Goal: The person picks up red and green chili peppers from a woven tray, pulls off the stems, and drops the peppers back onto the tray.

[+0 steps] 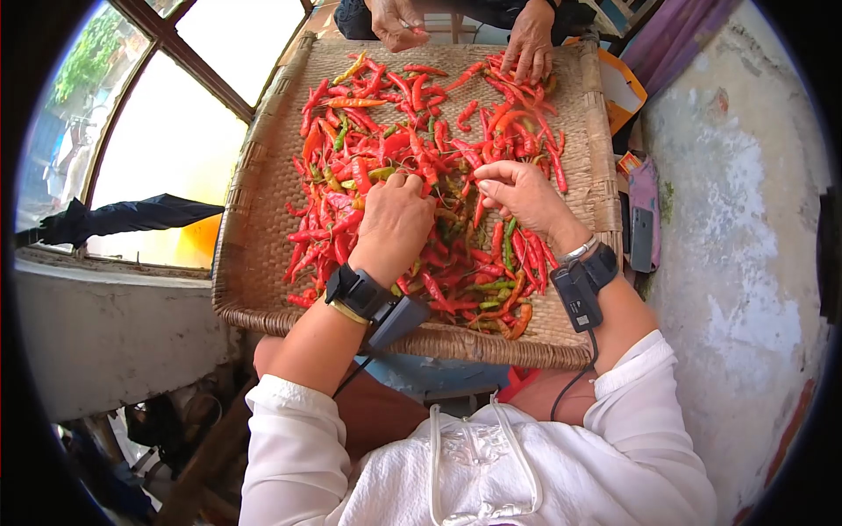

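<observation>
A heap of mostly red chili peppers, with a few green and orange ones mixed in, covers the middle of a woven tray. Over the heap's centre is my left hand, back upward, its fingers curled down among the chilies so the tips are hidden. My right hand hovers just to the right, thumb and forefinger pinched together. Whatever lies between those fingertips is too small to make out. Directly below it a cluster of red and green chilies rests on the weave.
Across the tray a co-worker's one hand is raised with something small and red; the other hand touches chilies. A folded black umbrella lies by the window at left. A phone sits beside the wall at right.
</observation>
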Demonstrator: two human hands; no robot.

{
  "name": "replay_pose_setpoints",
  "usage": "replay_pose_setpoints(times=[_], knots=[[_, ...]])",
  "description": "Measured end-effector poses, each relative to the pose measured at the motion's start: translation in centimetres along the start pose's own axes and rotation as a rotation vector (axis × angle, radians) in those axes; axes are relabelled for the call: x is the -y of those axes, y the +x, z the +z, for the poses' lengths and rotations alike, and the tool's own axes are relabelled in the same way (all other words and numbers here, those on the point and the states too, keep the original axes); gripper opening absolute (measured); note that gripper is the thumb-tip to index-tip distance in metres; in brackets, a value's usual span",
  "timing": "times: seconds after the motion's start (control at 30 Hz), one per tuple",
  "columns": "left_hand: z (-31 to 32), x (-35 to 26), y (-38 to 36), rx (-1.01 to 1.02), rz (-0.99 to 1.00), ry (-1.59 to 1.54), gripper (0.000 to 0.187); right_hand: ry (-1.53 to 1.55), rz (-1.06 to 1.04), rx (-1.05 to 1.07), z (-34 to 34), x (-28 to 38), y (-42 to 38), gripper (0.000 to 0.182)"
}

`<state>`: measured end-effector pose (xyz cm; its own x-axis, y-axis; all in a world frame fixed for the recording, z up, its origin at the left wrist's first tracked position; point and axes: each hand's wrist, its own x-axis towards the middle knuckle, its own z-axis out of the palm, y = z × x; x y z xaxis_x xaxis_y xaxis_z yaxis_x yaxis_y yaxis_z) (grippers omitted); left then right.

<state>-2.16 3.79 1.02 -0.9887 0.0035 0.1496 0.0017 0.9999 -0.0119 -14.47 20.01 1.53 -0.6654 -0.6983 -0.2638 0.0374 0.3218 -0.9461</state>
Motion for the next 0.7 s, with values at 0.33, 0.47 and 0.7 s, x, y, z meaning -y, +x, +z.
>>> replay_pose_setpoints(times=[0.33, 0.47, 0.7], knots=[[0.1, 0.6, 0.0, -0.226, 0.146, -0.277, 0.010, -0.416, -0.298, 0.115, 2.5, -0.6, -1.4, 0.027], [-1.1, 0.2, -0.1, -0.067, 0.140, -0.424, 0.015, -0.185, -0.149, 0.102, 2.0, 1.0, -2.4, 0.025], [-1.1, 2.8, -0.1, -0.068, 0.013, -0.193, 0.024, -0.478, -0.215, 0.120, -2.9, 1.3, -2.5, 0.020]])
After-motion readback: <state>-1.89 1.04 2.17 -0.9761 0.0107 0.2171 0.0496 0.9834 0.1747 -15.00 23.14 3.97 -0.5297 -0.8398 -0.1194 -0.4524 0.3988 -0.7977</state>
